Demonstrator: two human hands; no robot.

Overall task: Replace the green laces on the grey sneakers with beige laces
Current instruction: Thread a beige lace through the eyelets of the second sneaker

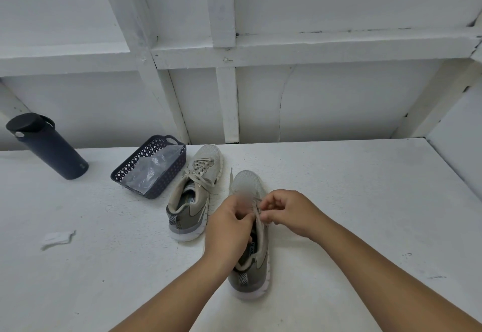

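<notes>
Lacing step on near sneaker (251, 248), mid tabletop (365, 201); left hand (229, 224) and right hand (287, 211) both pinch beige lace (257, 211) at upper eyelets; far sneaker (193, 190) already beige-laced; next likely needs threading through last eyelets, then tying.

White painted surface (339, 188) carries everything. Near sneaker (257, 266) stands directly under the fingers (268, 205), heel toward the viewer. Far sneaker (194, 196), beige-laced, stands just left of the fingers. Dark lattice basket (135, 164) with clear plastic inside farther left. Dark bottle (47, 146) far left. White scrap (57, 239) lies well left of the fingers.
</notes>
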